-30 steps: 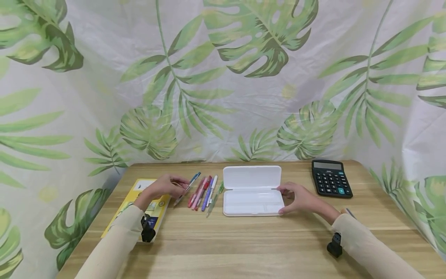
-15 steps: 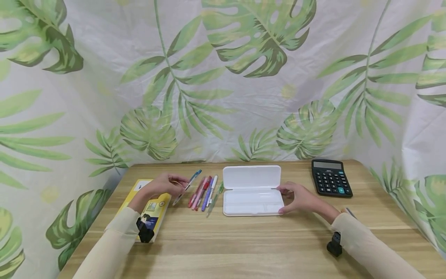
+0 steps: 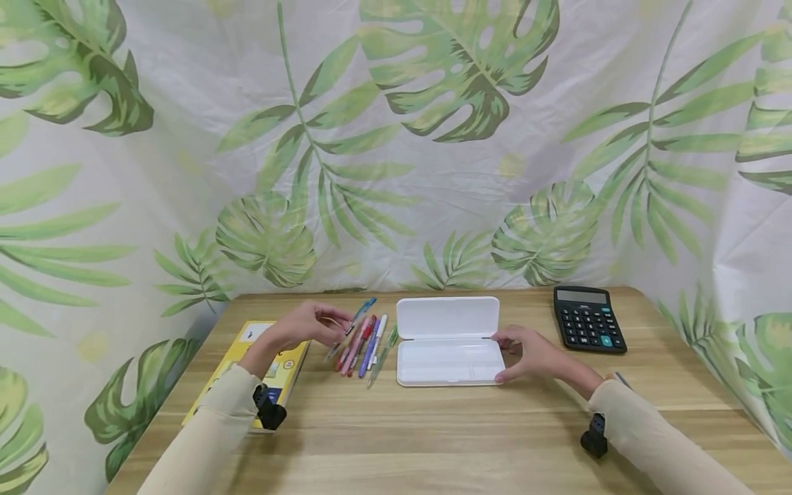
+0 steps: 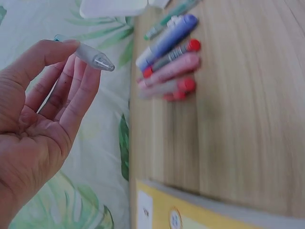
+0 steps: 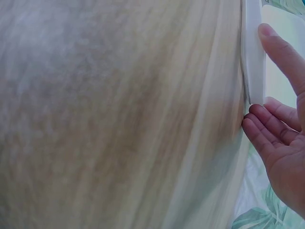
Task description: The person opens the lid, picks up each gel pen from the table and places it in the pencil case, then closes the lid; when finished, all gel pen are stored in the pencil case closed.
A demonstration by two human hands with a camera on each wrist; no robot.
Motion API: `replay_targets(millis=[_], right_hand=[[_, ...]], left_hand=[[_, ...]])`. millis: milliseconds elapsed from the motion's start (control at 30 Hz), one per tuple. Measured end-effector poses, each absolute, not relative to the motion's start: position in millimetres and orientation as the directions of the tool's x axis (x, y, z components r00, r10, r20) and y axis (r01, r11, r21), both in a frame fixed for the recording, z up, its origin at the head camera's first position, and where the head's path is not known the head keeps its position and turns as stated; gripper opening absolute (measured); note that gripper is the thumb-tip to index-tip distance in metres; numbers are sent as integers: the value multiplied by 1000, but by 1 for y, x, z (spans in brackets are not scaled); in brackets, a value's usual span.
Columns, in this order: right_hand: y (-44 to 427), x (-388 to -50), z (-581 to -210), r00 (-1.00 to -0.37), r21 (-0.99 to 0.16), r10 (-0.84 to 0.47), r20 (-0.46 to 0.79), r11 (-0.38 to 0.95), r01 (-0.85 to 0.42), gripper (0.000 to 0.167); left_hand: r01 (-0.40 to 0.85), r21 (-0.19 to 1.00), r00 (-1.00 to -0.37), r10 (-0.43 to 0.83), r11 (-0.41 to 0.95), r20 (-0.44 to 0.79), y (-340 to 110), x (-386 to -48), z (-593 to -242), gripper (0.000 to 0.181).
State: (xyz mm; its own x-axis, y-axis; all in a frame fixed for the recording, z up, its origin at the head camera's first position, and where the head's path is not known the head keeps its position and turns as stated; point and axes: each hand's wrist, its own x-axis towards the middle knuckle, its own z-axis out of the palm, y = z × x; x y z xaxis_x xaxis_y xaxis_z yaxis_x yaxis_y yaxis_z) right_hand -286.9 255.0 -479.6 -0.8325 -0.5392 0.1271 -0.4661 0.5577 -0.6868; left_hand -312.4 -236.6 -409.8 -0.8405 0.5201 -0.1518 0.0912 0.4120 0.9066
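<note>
My left hand [image 3: 309,324] pinches a clear pen with a blue end [image 3: 366,307] between thumb and fingers, above the left side of a row of pens. In the left wrist view the pen's pointed tip [image 4: 102,61] sticks out past the fingertips. Beneath and beside it lie red and pink pens, a purple pen [image 3: 368,357], a white one and a green one [image 3: 383,356]. A white pencil case [image 3: 430,371] lies with its lid raised, and no pens show inside. My right hand [image 3: 532,354] grips its right end, thumb at the front corner, fingers towards the hinge.
A yellow book [image 3: 286,370] lies on the left, partly under my left forearm. At the back right is a black calculator [image 3: 588,320]. Something orange and blue [image 3: 619,378] is mostly hidden behind my right wrist. A leaf-print cloth [image 3: 452,199] hangs behind the table [image 3: 433,440].
My left hand has lifted the pen and carried it right, over the red pens. The right hand stays at the pencil case's end.
</note>
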Motion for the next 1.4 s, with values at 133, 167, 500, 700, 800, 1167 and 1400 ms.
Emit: replay_targets(millis=[133, 167, 500, 700, 800, 1167, 1400], right_hand=[[255, -287, -480, -836, -681, -536, 117, 569, -461, 69], [255, -287, -480, -837, -679, -536, 115, 573, -460, 69], [253, -287, -476, -833, -656, -540, 117, 588, -473, 70], [253, -288, -473, -839, -647, -534, 109, 602, -468, 72], [253, -288, -472, -839, -647, -533, 106, 604, -466, 73], [255, -287, -474, -836, -652, -538, 109, 596, -469, 72], [254, -286, -474, -833, -661, -543, 109, 586, -468, 71]], left_hand=[[116, 913, -824, 551, 391, -131, -222, -310, -407, 46], [119, 914, -822, 555, 388, -128, -219, -309, -406, 46], [174, 911, -798, 596, 374, -93, -182, -304, -405, 41], [208, 893, -793, 604, 399, -85, -158, -307, -405, 40], [204, 898, -785, 613, 391, -88, -148, -309, -408, 38], [194, 916, -776, 626, 351, -75, -110, -311, -415, 36], [254, 908, -783, 622, 334, -9, -94, -313, -418, 36]])
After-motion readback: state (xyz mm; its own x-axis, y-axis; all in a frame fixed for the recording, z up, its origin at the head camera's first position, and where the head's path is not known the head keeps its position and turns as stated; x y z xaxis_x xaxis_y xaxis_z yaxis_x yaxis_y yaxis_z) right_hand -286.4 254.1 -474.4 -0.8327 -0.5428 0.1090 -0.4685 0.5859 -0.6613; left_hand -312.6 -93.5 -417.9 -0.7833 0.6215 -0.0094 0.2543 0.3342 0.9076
